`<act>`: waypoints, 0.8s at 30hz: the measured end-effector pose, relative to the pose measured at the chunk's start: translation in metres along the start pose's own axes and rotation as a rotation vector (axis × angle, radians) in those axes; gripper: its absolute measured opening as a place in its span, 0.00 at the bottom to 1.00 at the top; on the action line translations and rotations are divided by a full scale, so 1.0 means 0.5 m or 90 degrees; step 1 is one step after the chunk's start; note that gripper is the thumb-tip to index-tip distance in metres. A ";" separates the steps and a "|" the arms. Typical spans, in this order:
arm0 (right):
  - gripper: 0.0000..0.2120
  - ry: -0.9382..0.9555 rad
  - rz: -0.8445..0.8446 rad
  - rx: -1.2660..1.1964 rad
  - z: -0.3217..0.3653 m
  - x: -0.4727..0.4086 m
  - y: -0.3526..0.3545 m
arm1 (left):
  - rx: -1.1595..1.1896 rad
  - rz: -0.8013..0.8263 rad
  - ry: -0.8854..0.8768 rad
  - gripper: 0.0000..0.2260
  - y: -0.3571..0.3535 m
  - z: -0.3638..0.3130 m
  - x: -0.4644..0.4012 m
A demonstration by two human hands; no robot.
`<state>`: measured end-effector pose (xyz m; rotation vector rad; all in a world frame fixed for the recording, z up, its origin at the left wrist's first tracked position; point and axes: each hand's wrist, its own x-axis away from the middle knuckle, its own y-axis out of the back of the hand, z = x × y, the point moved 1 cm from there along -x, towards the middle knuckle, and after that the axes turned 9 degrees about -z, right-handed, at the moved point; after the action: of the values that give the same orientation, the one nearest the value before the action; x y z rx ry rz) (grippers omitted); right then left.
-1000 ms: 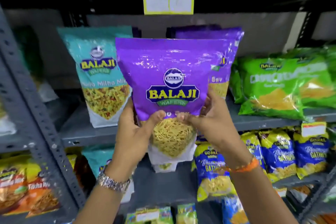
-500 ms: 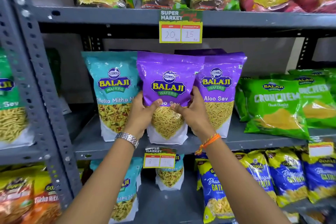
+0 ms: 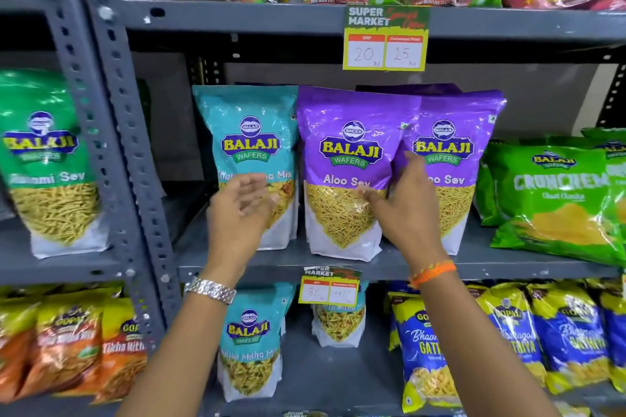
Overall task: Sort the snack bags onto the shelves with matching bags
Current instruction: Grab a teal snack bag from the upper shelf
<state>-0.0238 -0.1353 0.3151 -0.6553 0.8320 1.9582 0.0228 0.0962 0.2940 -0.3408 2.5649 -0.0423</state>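
Observation:
A purple Aloo Sev bag (image 3: 342,152) stands upright on the middle grey shelf (image 3: 508,264), between a teal mix bag (image 3: 250,142) on its left and a matching purple Aloo Sev bag (image 3: 454,145) on its right. My left hand (image 3: 238,210) hovers open in front of the teal bag and holds nothing. My right hand (image 3: 401,210) is open with spread fingers in front of the seam between the two purple bags, its fingertips close to the standing bag's lower right side.
Green Crunchem bags (image 3: 555,203) lie at the right of the same shelf. A grey upright post (image 3: 111,132) stands at the left, with a green sev bag (image 3: 50,162) beyond it. Price tags (image 3: 386,39) hang from shelf edges. Blue and teal bags fill the shelf below.
Both hands carried the purple bag up onto the middle shelf, stood it beside the matching purple bag, then let go and drew back slightly with fingers open.

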 end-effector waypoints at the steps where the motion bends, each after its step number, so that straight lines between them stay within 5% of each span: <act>1: 0.36 0.039 -0.064 0.016 0.016 0.014 0.014 | 0.006 -0.041 -0.012 0.13 0.023 0.002 -0.008; 4: 0.25 0.152 -0.165 -0.112 0.076 0.067 0.010 | 0.001 -0.129 -0.028 0.14 0.068 0.017 -0.033; 7: 0.23 0.111 0.056 -0.267 0.142 0.117 -0.062 | 0.016 -0.103 0.048 0.24 0.077 0.038 -0.058; 10: 0.35 0.142 0.239 -0.169 0.173 0.147 -0.166 | 0.012 -0.023 0.141 0.30 0.064 0.057 -0.084; 17: 0.40 -0.023 0.190 -0.199 0.177 0.134 -0.274 | 0.021 0.065 0.164 0.31 0.054 0.084 -0.112; 24: 0.20 -0.083 0.249 -0.380 0.150 0.106 -0.278 | -0.076 0.001 0.051 0.27 0.096 0.091 -0.070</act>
<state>0.0640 0.0028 0.2838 -0.7280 0.2937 2.6107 0.0640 0.1533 0.2685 -0.3893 2.6540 0.0990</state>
